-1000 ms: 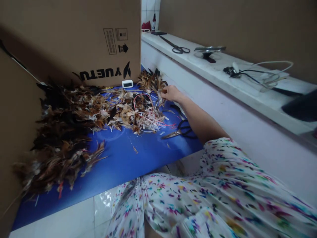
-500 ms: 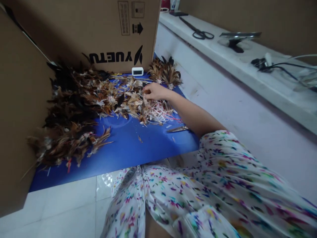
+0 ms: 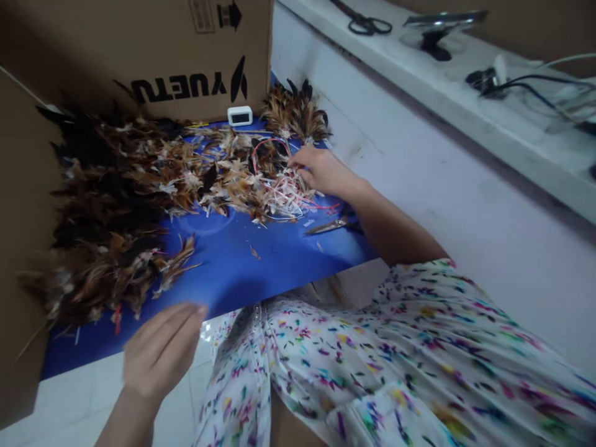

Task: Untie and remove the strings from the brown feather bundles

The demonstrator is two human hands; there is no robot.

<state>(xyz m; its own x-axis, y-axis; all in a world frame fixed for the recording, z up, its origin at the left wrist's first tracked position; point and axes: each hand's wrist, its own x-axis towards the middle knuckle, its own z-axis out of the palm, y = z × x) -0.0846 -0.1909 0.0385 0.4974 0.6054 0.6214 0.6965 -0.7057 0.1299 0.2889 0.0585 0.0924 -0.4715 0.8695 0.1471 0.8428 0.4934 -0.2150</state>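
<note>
My right hand pinches a red-and-white string that loops up over the feathers, just above a tangled heap of white and pink strings. My left hand is at the near edge of the blue table, fingers closed together; what it holds, if anything, does not show. Brown and black feather bunches cover the left and back of the table. Scissors lie below my right forearm. Two upright feather bunches stand at the back right.
A cardboard box rises behind the table, with a small white digital device before it. Another cardboard panel borders the left. On the right ledge lie black scissors, a stand and cables.
My left hand has come into view at the bottom left. My right hand has moved right, and a red string loop now arches beside it. The camera view has shifted.
</note>
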